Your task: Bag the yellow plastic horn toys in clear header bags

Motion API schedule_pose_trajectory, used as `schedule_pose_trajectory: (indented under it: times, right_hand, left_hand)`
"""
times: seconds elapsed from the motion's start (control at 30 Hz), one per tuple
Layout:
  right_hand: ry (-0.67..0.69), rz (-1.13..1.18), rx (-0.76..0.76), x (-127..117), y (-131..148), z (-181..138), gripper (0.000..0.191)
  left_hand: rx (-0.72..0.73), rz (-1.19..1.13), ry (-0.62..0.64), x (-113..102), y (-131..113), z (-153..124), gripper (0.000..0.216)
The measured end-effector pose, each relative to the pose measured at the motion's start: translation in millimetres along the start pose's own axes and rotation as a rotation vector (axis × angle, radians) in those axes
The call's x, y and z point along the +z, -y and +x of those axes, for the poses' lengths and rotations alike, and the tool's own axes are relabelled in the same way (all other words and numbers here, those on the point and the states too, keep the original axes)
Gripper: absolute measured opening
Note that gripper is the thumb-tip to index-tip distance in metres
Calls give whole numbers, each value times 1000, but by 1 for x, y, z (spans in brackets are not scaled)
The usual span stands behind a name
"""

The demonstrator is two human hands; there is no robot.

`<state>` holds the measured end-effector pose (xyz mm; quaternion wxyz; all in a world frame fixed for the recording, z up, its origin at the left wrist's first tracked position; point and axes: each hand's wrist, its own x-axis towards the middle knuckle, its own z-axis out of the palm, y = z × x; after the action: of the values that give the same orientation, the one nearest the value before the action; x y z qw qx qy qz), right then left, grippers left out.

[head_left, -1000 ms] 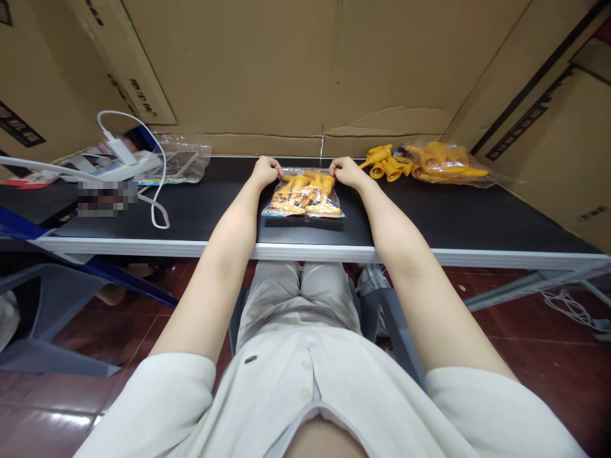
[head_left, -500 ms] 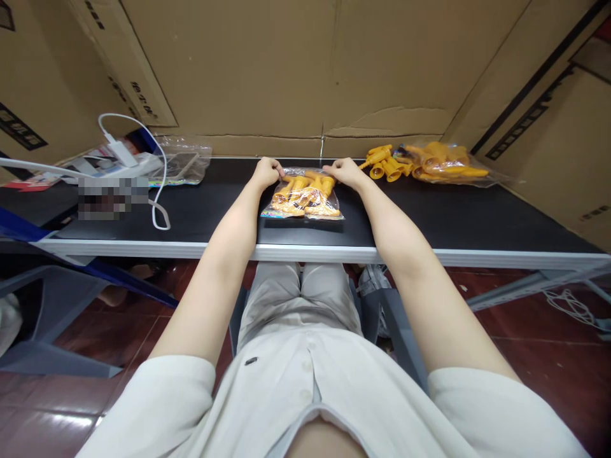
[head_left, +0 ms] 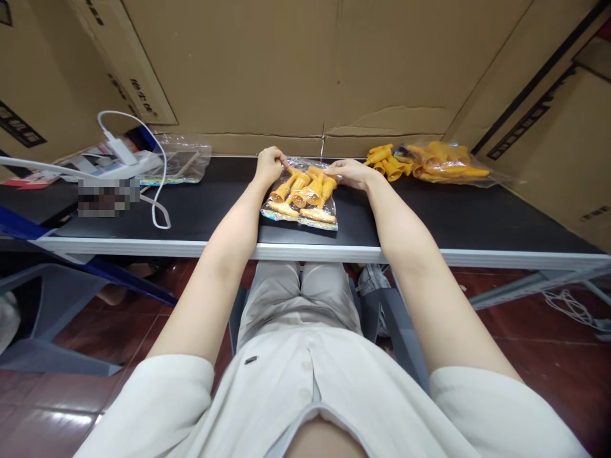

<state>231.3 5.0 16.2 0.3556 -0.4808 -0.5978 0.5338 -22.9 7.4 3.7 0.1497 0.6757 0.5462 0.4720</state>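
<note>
I observe clear bag (head_left: 299,210) of yellow toys (head_left: 312,192) between front and back edges of black counter (head_left: 429,219). Left hand (head_left: 268,166): fingers clamped on bag's far corner. Right hand (head_left: 354,173): fingers touch opposite side; pinch I cannot tell.

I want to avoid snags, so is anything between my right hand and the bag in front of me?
Nothing visible: your right hand is at the upper right corner of the clear bag. The loose yellow pieces lie farther right.
</note>
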Motion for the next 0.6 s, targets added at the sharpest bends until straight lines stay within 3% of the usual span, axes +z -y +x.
schedule_pose_trajectory:
  times: [0.13, 0.3, 0.4, 0.6]
  right_hand:
    - [169, 78, 131, 2, 4, -7, 13]
    - [100, 132, 64, 4, 8, -10, 5]
    - [-58, 188, -43, -5, 11, -5, 6]
    - [-625, 500, -201, -44, 32, -3, 28]
  left_hand:
    - [1, -35, -19, 0, -3, -1, 31]
    - [-11, -70, -40, 1, -4, 0, 28]
    - [-27, -124, -114, 1, 0, 4, 21]
    - [-104, -62, -201, -2, 16, 9, 27]
